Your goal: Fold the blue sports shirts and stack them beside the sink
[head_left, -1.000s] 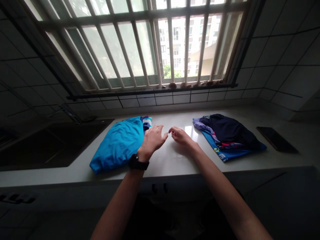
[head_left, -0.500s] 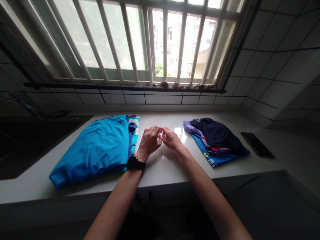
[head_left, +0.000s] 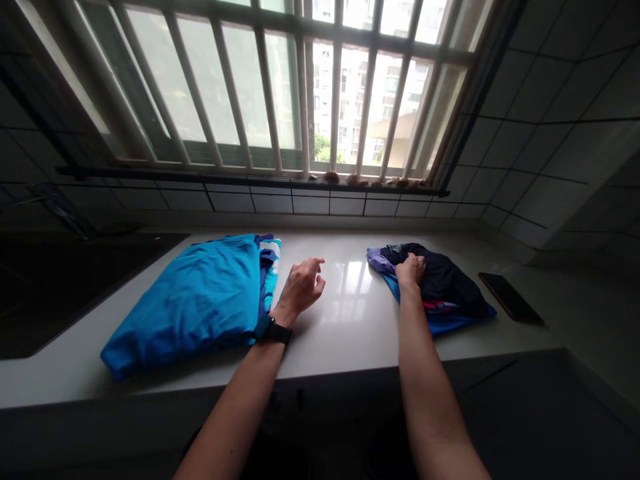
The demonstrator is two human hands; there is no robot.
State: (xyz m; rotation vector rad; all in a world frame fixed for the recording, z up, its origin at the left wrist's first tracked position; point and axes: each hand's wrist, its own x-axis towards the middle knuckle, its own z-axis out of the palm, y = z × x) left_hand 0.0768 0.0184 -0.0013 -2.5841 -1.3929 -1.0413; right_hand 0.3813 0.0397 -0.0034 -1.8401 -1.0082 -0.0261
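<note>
My left hand, with a black watch on its wrist, hovers over the white counter just right of a bright blue pile of folded clothes. Its fingers are loosely bent and apart, with nothing in them. At the smaller clothes pile on the right, my right hand has its fingers closed at the left part of the dark navy garment on top. The fingertips are partly hidden. Lilac cloth and a blue garment show from under the navy one.
A dark phone lies on the counter to the right of the small pile. At the left is a dark sink with a faucet. Behind the counter rise a tiled wall and a barred window.
My right hand has left my left hand and moved right onto the small clothes pile, closing at the navy garment. My left hand has stayed nearly in place. The view has tilted up slightly.
</note>
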